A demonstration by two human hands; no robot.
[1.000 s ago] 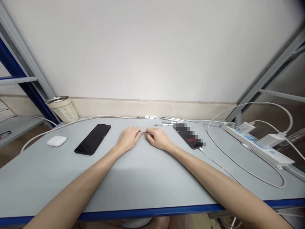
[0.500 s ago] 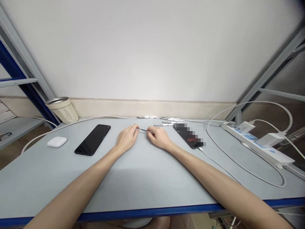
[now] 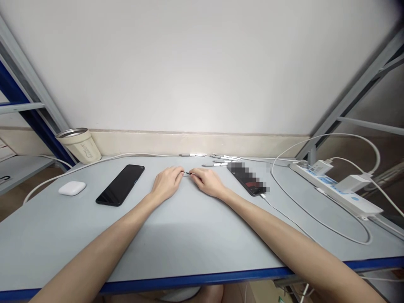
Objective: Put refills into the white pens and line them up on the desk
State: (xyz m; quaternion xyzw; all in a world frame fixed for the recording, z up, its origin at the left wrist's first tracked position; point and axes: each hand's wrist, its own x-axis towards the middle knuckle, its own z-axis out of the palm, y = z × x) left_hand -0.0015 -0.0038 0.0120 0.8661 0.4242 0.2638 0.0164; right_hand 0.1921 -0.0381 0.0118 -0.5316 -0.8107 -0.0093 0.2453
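My left hand (image 3: 166, 183) and my right hand (image 3: 206, 183) rest on the grey tabletop (image 3: 189, 235), fingertips nearly meeting. Between them, a short thin dark rod (image 3: 188, 173) is pinched at each end, and its length is partly hidden by the fingers. Several white pens (image 3: 219, 160) lie just beyond my right hand. A black smartphone (image 3: 120, 185) lies to the left of my left hand. A second phone (image 3: 248, 182), its screen blurred out, lies to the right of my right hand with a white cable in it.
A white earbud case (image 3: 72, 188) and a cream metal-rimmed tumbler (image 3: 78, 145) stand at the left. A white power strip (image 3: 334, 189) with plugged-in chargers and looping cables lies at the right. A wall backs the table, and blue-edged steel framing flanks it.
My hands have drawn closer together on the rod, so less of it shows between my fingers. The view has shifted slightly, with the table objects sitting a little further left.
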